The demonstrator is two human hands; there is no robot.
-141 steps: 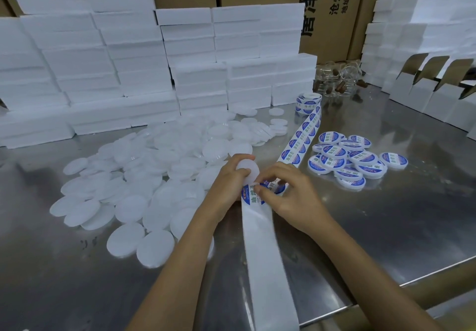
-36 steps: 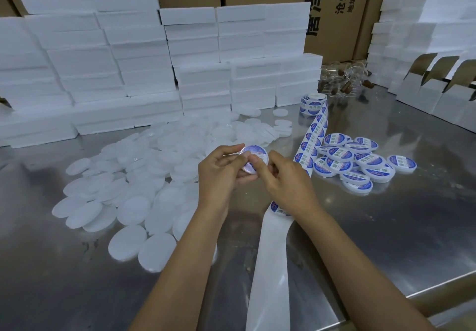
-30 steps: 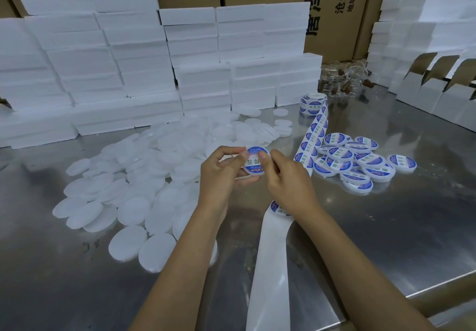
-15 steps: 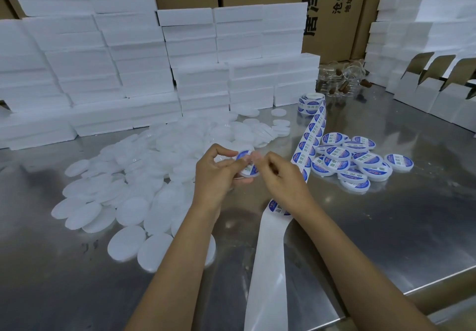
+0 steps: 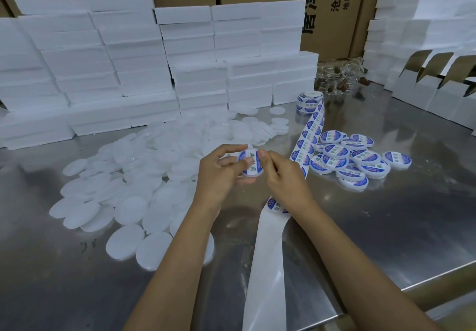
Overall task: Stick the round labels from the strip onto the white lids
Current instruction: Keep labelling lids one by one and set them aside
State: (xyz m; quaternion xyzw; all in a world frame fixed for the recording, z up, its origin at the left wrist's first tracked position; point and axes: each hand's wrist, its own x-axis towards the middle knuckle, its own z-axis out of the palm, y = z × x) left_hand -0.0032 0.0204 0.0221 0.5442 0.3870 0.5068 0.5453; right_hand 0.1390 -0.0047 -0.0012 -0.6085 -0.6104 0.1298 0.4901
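White lid (image 5: 251,164), label (image 5: 249,159) now on it, sits raised over the table (image 5: 386,227) between your hands; seconds ago that label was still on the strip (image 5: 270,248). Your left hand (image 5: 221,173) curls round the rim, thumb on the label, while your right hand (image 5: 283,178) pinches the other edge. Pressing-down looks nearly done; next it joins the labelled pile (image 5: 353,160).

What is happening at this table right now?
A person is sticking round labels onto white lids. Both hands, left hand and right hand, hold one lid above the table, thumbs on its label. Bare lids lie left, labelled lids right, and the label strip runs between them.
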